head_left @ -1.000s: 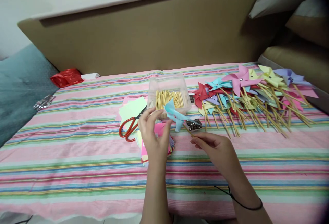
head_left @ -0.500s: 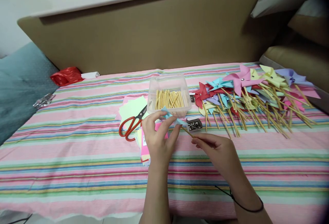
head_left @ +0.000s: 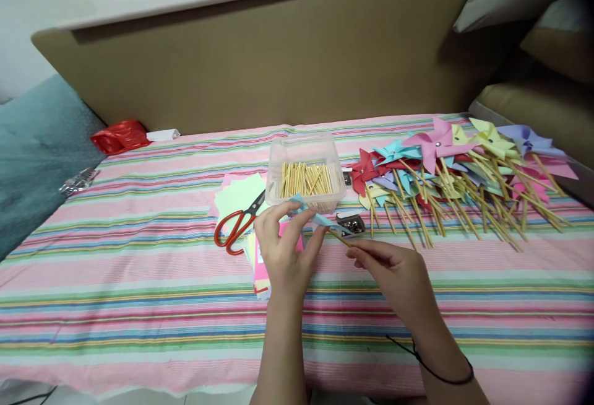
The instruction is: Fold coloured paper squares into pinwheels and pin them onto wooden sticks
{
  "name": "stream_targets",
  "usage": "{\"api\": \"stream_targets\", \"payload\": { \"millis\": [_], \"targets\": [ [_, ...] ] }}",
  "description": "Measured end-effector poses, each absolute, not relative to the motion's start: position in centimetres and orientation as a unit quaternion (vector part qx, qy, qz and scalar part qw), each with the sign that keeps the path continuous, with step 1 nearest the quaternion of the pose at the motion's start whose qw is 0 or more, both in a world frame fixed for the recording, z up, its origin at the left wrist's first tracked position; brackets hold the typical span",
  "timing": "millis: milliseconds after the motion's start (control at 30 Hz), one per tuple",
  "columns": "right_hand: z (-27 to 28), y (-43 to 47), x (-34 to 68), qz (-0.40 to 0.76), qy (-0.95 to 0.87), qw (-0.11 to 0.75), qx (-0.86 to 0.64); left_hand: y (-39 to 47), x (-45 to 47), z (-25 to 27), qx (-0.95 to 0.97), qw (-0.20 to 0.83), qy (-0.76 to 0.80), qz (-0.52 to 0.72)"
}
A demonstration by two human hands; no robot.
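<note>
Between the fingers of my left hand is a light blue paper pinwheel, seen nearly edge-on and partly covered by the fingers. A thin wooden stick runs from it to my right hand, whose thumb and fingers pinch the stick's other end. Just beyond the hands stands a clear plastic box with many short sticks in it. A small dark box of metal pins lies right behind the pinwheel. Where the paper meets the stick is hard to make out.
Red-handled scissors rest on pale green paper sheets, left of the box. Pink and yellow papers lie partly under my left hand. Finished pinwheels are heaped at the right. A red plastic bag sits far left on the striped cloth.
The blue paper has turned slightly, and one blade now reaches farther right, over the pin box. Both hands stay nearly in place, still holding the pinwheel and its stick.
</note>
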State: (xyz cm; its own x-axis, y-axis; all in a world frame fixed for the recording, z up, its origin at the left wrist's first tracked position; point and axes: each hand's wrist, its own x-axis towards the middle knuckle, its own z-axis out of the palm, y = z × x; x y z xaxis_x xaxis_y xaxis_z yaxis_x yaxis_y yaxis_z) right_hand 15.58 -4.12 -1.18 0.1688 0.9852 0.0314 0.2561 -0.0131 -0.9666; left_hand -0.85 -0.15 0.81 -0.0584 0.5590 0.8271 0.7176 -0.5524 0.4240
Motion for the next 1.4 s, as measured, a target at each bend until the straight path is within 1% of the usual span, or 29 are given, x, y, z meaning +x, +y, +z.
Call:
{"api": "stream_targets", "payload": {
  "millis": [67, 133, 233, 367, 467, 567, 667, 967, 1133, 1400],
  "targets": [
    [-1.1, -4.1, 15.6, 0.383, -0.510, 0.480, -0.602, -0.2, -0.8, 0.8, -0.682, 0.053, -0.467, -0.561],
    [-1.1, -4.2, 15.5, 0.377, -0.502, 0.485, -0.609, -0.3, -0.7, 0.8, -0.668, 0.008, -0.475, -0.573],
    [-1.0, -4.2, 15.5, 0.348, -0.499, 0.491, -0.623, -0.6, -0.4, 0.8, -0.630, -0.080, -0.491, -0.597],
    [-1.1, -4.2, 15.5, 0.282, -0.516, 0.498, -0.638, -0.6, 0.3, 0.7, -0.557, -0.211, -0.493, -0.634],
    [-1.2, -4.3, 15.6, 0.247, -0.524, 0.510, -0.636, -0.4, 0.6, 0.7, -0.477, -0.307, -0.474, -0.674],
    [-1.2, -4.3, 15.6, 0.225, -0.534, 0.521, -0.626, -0.2, 0.5, 0.7, -0.426, -0.374, -0.446, -0.693],
    [-1.1, -4.2, 15.5, 0.225, -0.538, 0.534, -0.612, 0.0, 0.2, 0.8, -0.408, -0.387, -0.434, -0.704],
    [-0.7, -4.2, 15.2, 0.257, -0.532, 0.550, -0.590, 0.1, 0.0, 0.5, -0.415, -0.355, -0.445, -0.709],
    [-0.9, -4.3, 15.1, 0.271, -0.504, 0.541, -0.616, 0.1, 0.0, 0.8, -0.409, -0.333, -0.463, -0.713],
    [-1.5, -4.2, 15.6, 0.264, -0.469, 0.550, -0.638, 0.2, -0.8, 0.5, -0.404, -0.345, -0.461, -0.711]
  ]
}}
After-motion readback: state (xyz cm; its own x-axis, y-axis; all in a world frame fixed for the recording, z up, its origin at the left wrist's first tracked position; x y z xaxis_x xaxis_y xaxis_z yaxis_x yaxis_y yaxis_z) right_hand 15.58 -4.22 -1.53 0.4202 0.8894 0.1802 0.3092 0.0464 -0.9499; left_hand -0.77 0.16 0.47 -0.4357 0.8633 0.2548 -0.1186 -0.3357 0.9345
